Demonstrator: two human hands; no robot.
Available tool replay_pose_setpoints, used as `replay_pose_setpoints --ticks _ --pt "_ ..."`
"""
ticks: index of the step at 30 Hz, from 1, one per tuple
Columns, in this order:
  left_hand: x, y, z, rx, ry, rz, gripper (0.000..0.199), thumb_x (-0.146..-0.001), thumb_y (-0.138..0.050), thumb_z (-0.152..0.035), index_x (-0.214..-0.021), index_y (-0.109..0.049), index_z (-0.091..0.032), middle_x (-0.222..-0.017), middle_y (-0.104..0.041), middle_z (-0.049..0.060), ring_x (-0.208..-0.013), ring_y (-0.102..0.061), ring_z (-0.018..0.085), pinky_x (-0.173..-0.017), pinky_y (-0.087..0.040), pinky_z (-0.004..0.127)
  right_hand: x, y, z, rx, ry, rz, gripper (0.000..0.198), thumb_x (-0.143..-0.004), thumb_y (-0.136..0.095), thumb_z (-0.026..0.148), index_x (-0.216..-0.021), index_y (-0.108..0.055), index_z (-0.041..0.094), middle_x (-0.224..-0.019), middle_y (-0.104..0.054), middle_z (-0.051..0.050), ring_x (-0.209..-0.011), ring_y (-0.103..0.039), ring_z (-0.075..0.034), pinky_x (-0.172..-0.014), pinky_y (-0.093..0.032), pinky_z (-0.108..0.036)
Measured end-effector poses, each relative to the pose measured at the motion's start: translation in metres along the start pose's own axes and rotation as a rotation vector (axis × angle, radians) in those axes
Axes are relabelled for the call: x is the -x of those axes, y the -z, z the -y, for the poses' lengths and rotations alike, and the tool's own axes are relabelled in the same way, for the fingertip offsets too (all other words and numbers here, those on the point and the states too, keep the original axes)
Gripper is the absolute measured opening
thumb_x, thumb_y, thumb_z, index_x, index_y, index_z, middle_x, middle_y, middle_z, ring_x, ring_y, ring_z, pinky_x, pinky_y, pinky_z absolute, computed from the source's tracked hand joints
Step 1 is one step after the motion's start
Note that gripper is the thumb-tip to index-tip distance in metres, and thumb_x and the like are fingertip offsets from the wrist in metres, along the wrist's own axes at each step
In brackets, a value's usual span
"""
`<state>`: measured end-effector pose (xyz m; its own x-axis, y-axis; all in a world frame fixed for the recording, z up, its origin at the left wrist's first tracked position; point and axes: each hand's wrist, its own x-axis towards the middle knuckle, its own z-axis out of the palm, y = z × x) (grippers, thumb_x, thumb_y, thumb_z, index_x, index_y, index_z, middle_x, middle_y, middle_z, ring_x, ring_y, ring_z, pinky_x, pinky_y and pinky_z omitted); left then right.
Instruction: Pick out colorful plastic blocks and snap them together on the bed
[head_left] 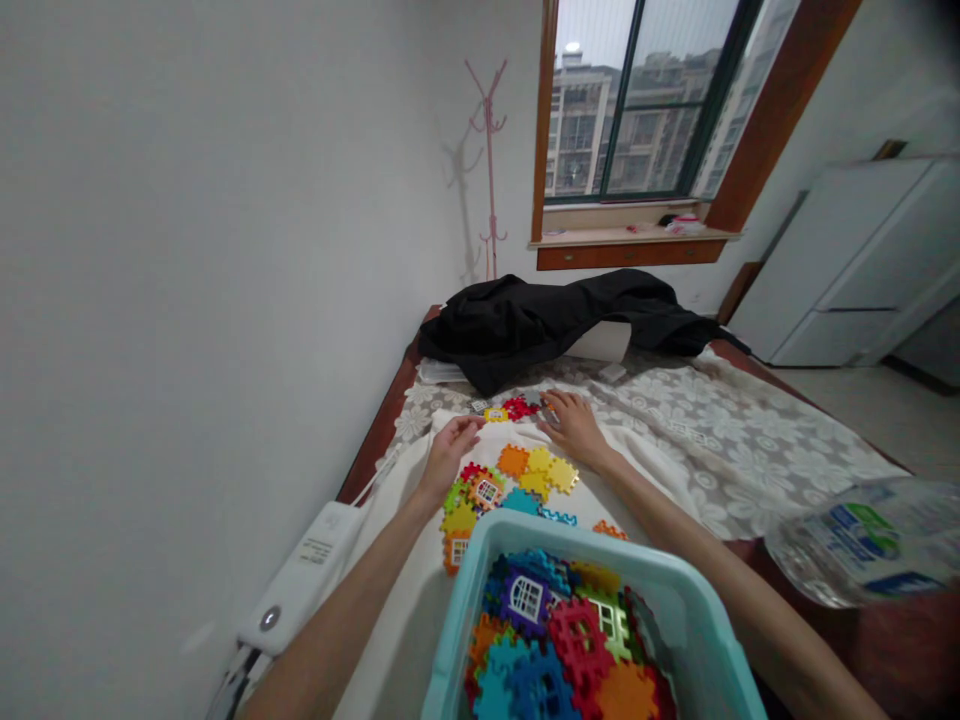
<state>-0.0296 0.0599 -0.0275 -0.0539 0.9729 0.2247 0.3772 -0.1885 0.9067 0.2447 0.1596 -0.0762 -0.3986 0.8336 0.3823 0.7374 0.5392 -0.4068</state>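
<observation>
Both my arms reach forward over a white cloth [645, 470] on a table. My left hand [448, 447] rests fingers-down at the cloth's far edge, next to a small yellow piece [495, 414]. My right hand [573, 420] lies flat beside a red interlocking piece [519, 407] and seems to touch something small and dark. Between my forearms lies a cluster of flat plastic interlocking tiles [517, 480] in orange, yellow, green and red. A light blue tub [495, 545] near me holds several more tiles [559, 640].
A black jacket [540, 325] lies across the table's far end over a white box [600, 342]. A white device with a cable [300, 580] hangs at the table's left edge. A plastic water bottle [862, 540] lies at the right. A wall is close on the left.
</observation>
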Motion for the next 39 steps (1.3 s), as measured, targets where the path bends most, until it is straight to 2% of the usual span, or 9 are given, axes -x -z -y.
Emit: replay_pose_setpoints --ticks 3,9,13,19,23,26,30,33,39 --pt "-0.024 -0.005 0.003 -0.102 -0.030 -0.009 0.038 -0.095 -0.061 -0.047 -0.119 -0.071 -0.019 -0.125 -0.076 0.013 -0.115 -0.071 0.026 -0.106 -0.053 0.043 0.003 0.000 0.006 0.144 -0.011 0.078 0.063 -0.103 -0.055 0.036 -0.163 -0.043 0.019 -0.168 -0.043 -0.018 -0.152 -0.037 -0.042 -0.121 -0.033 -0.063" --pt "-0.079 -0.028 0.018 -0.409 -0.078 0.022 0.060 -0.068 -0.091 -0.043 -0.121 -0.074 -0.019 -0.140 -0.069 0.019 -0.136 -0.059 0.042 -0.121 -0.037 0.057 -0.001 0.003 0.006 0.060 0.067 0.059 0.052 -0.102 -0.060 0.035 -0.151 -0.056 0.019 -0.147 -0.061 -0.017 -0.136 -0.054 -0.032 -0.117 -0.042 -0.050" --pt "-0.098 -0.039 0.031 -0.484 -0.134 0.032 0.053 -0.080 -0.084 -0.037 -0.128 -0.071 -0.019 -0.140 -0.070 0.017 -0.131 -0.062 0.038 -0.118 -0.042 0.054 -0.002 0.002 0.006 0.123 0.079 0.072 0.060 -0.103 -0.059 0.036 -0.161 -0.045 0.028 -0.169 -0.041 -0.015 -0.152 -0.037 -0.040 -0.122 -0.032 -0.066" --pt "-0.101 -0.037 0.040 -0.454 -0.252 0.070 0.038 -0.083 -0.081 -0.025 -0.119 -0.071 -0.020 -0.126 -0.073 0.012 -0.119 -0.069 0.029 -0.110 -0.052 0.045 -0.004 0.004 0.005 -0.085 0.092 0.042 0.028 -0.098 -0.064 0.028 -0.123 -0.066 0.018 -0.129 -0.070 -0.014 -0.118 -0.065 -0.029 -0.107 -0.051 -0.045" --pt "-0.098 -0.039 0.034 -0.425 -0.316 0.092 0.033 -0.084 -0.081 -0.022 -0.116 -0.073 -0.021 -0.130 -0.070 0.010 -0.124 -0.066 0.028 -0.115 -0.050 0.045 -0.002 0.001 0.004 -0.058 0.076 -0.006 0.052 -0.095 -0.062 0.026 -0.146 -0.054 0.017 -0.152 -0.056 -0.018 -0.138 -0.054 -0.031 -0.115 -0.045 -0.046" --pt "-0.096 -0.042 0.028 -0.401 -0.368 0.105 0.031 -0.085 -0.079 -0.017 -0.115 -0.074 -0.023 -0.135 -0.068 0.009 -0.131 -0.062 0.028 -0.120 -0.045 0.047 0.000 -0.001 0.007 0.129 -0.070 -0.036 0.060 -0.093 -0.063 0.029 -0.151 -0.052 0.018 -0.164 -0.045 -0.019 -0.145 -0.045 -0.039 -0.121 -0.035 -0.058" --pt "-0.097 -0.041 0.029 -0.362 -0.393 0.058 0.030 -0.087 -0.075 -0.013 -0.116 -0.074 -0.023 -0.136 -0.065 0.010 -0.130 -0.063 0.028 -0.119 -0.047 0.048 0.000 0.002 0.011 0.210 -0.242 -0.038 0.042 -0.097 -0.056 0.030 -0.136 -0.063 0.017 -0.140 -0.066 -0.018 -0.126 -0.056 -0.037 -0.107 -0.043 -0.051" --pt "-0.101 -0.040 0.034 -0.332 -0.392 0.023 0.029 -0.086 -0.076 -0.013 -0.114 -0.074 -0.021 -0.134 -0.065 0.011 -0.127 -0.065 0.027 -0.117 -0.049 0.048 -0.002 0.005 0.011 0.157 -0.233 -0.035 0.037 -0.096 -0.055 0.028 -0.129 -0.066 0.016 -0.125 -0.072 -0.015 -0.118 -0.058 -0.034 -0.102 -0.046 -0.044" --pt "-0.103 -0.041 0.037 -0.317 -0.376 -0.012 0.031 -0.084 -0.080 -0.017 -0.114 -0.074 -0.021 -0.137 -0.067 0.013 -0.130 -0.064 0.030 -0.118 -0.048 0.049 -0.001 -0.002 -0.003 -0.029 -0.144 -0.196 0.049 -0.087 -0.059 0.022 -0.136 -0.058 0.014 -0.130 -0.070 -0.017 -0.120 -0.060 -0.033 -0.107 -0.050 -0.046"
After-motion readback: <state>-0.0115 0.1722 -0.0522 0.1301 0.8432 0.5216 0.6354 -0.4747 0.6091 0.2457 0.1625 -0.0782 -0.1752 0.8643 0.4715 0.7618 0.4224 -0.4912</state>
